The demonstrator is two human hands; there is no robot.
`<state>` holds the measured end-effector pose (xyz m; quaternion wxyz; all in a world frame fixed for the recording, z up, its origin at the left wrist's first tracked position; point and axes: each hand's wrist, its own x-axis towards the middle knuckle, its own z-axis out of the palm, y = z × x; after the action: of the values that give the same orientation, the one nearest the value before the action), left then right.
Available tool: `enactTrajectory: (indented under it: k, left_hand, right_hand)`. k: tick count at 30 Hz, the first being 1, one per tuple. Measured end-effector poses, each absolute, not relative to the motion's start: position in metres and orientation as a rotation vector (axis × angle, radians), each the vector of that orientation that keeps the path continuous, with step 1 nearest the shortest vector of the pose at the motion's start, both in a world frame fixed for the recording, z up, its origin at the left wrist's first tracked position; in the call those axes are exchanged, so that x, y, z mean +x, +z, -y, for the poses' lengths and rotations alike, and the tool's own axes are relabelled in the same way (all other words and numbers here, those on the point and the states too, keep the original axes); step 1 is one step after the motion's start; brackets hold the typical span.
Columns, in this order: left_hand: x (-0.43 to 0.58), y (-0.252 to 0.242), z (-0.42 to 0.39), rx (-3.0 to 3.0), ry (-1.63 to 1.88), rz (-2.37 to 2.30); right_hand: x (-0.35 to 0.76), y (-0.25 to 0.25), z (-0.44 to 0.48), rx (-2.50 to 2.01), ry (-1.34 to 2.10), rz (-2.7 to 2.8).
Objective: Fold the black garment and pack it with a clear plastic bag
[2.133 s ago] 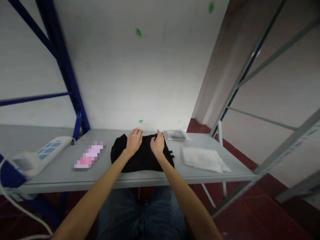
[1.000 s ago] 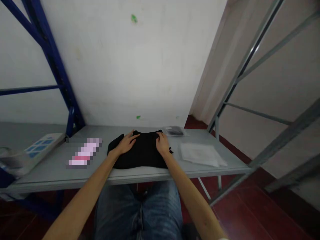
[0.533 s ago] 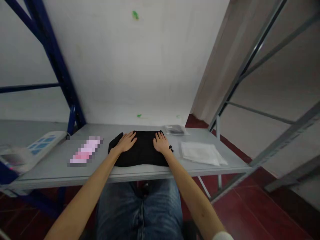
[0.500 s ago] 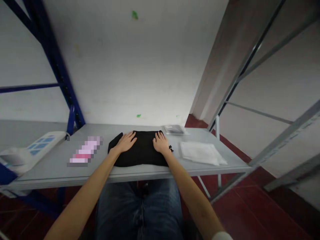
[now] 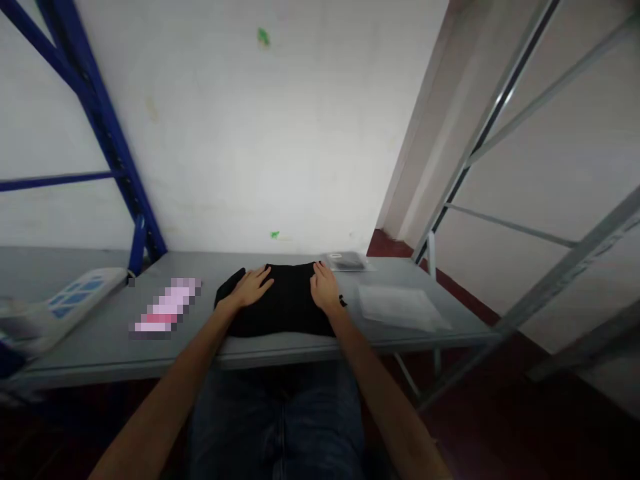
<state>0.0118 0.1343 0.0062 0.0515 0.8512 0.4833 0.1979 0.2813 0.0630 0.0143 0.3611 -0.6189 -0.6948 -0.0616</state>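
Observation:
A folded black garment (image 5: pixel 287 303) lies on the grey table (image 5: pixel 110 340) in front of me. My left hand (image 5: pixel 251 287) rests flat on its left part, fingers stretched out. My right hand (image 5: pixel 326 289) lies flat on its right edge, fingers also extended. Neither hand grips anything.
A clear plastic bag (image 5: pixel 400 308) lies right of the garment, and a small packet (image 5: pixel 345 261) sits behind it by the wall. A pink blurred item (image 5: pixel 165 308) and a white power strip (image 5: pixel 70 300) lie to the left. A blue rack post (image 5: pixel 107 143) and grey shelving (image 5: pixel 500 133) flank the table.
Both hands went from bunched at the garment's far edge to flat and apart on it. In the last half second they hardly moved.

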Motion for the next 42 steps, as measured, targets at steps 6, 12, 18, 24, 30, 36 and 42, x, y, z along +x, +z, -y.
enactTrajectory:
  k: [6, 12, 18, 24, 30, 36, 42]
  left_hand:
    - [0.012, 0.011, -0.125, 2.576, 0.632, -1.466]
    - [0.017, 0.041, -0.109, 2.491, 0.895, -1.386]
    - [0.056, 0.064, -0.038, 2.692, 0.926, -1.081]
    - [0.090, 0.029, 0.012, 2.906, 0.664, -0.881]
    - [0.090, 0.026, 0.012, 2.917, 0.568, -0.877]
    - [0.088, 0.033, 0.021, 2.845, 0.726, -0.886]
    - [0.084, 0.036, 0.014, 2.315, 1.488, -1.058]
  right_hand:
    - [0.281, 0.022, -0.060, -1.522, -0.112, 1.626]
    - [0.330, 0.045, -0.064, -1.723, -0.156, 1.504]
    - [0.388, 0.055, -0.063, -1.920, -0.165, 1.712]
    - [0.386, 0.043, -0.069, -1.949, -0.196, 1.935]
    - [0.371, 0.041, -0.078, -1.949, -0.261, 1.961]
    - [0.363, 0.055, -0.078, -1.929, -0.308, 1.913]
    - [0.332, 0.086, -0.056, -1.656, -0.511, 1.617]
